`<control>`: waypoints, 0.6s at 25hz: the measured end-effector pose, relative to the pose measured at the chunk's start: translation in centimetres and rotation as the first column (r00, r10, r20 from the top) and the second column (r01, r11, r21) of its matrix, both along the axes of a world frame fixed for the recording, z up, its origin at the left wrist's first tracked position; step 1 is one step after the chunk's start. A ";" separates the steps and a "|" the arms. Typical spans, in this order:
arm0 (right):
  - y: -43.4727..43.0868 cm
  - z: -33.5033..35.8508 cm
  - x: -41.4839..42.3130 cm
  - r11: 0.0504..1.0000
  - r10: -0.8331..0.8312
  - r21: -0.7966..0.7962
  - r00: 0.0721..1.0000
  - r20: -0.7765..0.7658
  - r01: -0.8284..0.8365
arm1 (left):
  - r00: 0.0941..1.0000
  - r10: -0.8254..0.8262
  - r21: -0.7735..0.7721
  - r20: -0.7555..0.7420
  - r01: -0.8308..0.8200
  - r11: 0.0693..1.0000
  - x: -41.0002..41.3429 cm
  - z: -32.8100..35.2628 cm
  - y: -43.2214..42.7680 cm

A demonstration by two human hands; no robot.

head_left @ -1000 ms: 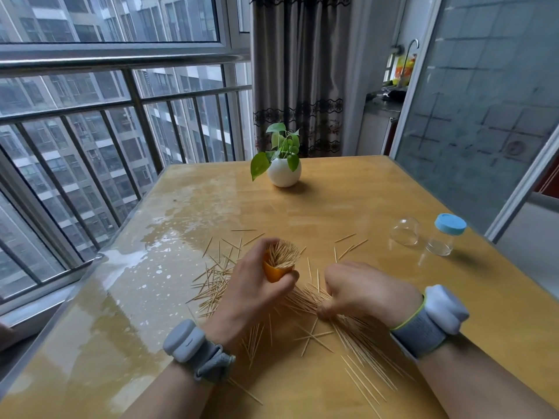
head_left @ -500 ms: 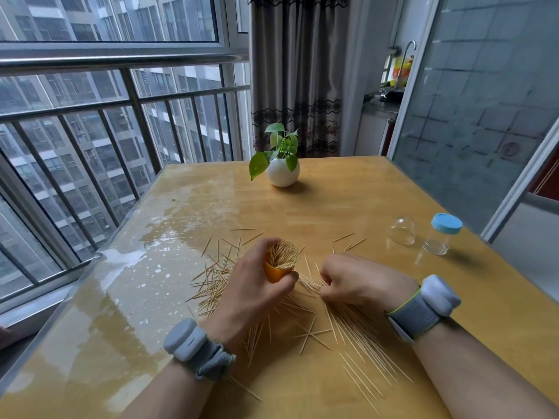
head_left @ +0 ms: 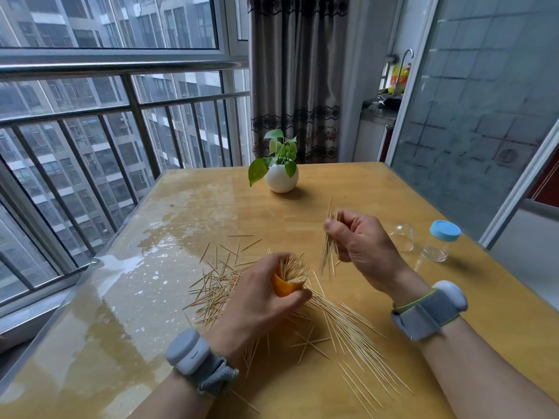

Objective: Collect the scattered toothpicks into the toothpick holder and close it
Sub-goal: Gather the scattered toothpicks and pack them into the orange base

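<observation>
My left hand (head_left: 257,300) grips an orange toothpick holder (head_left: 282,288), tilted toward the right and packed with toothpicks at its mouth. My right hand (head_left: 363,249) is raised above the table and pinches a bundle of toothpicks (head_left: 329,246) that hangs roughly upright, just right of the holder and apart from it. Many scattered toothpicks (head_left: 348,331) lie on the wooden table (head_left: 393,195), under and around both hands. A clear dome-shaped lid (head_left: 403,237) lies on the table to the right.
A small clear jar with a blue cap (head_left: 440,241) stands beside the clear lid at the right. A white pot with a green plant (head_left: 281,176) sits at the table's far middle. Window railing runs along the left; a glass door stands at the right.
My right hand has risen from the pile on the table with a bundle of toothpicks pinched in it. My left hand and the holder have stayed in place.
</observation>
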State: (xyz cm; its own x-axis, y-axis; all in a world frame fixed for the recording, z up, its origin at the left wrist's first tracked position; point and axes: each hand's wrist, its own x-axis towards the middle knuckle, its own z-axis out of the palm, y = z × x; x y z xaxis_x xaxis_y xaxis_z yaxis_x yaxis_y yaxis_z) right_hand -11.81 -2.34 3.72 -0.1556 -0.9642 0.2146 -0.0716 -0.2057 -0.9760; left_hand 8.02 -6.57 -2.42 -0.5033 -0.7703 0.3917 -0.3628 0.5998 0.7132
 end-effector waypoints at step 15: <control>-0.2 -3.8 4.7 0.895 -0.334 -0.397 0.894 -0.298 0.203 | 0.999 0.031 0.028 -0.023 -0.030 0.999 -0.4 -0.1 0.0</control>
State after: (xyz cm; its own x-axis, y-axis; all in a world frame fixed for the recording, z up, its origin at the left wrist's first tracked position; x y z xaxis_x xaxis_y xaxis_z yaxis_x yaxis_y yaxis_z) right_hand -7.06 -2.59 -0.10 -0.2489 -0.7481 0.6152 -0.4952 -0.4476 -0.7446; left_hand 7.63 -6.52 -2.54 -0.4703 -0.7956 0.3820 -0.3634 0.5690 0.7377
